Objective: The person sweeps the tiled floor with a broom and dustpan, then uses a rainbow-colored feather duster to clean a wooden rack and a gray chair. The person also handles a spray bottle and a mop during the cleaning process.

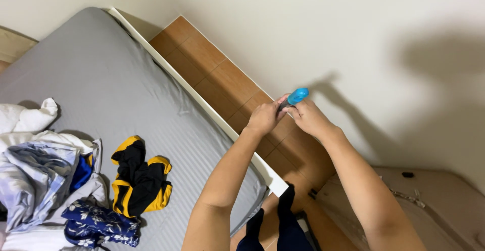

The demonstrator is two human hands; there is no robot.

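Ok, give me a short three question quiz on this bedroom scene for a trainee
1. True or false: both hands grip the blue tool.
2. Which garment lies nearest the left hand? A) black and yellow shirt B) floral cloth C) white cloth
3. Fill in: the hands are over the brown ___ between bed and wall.

Key:
1. True; the right hand also holds it.
2. A
3. Floor

Small blue tube (294, 98), tilted, aloft
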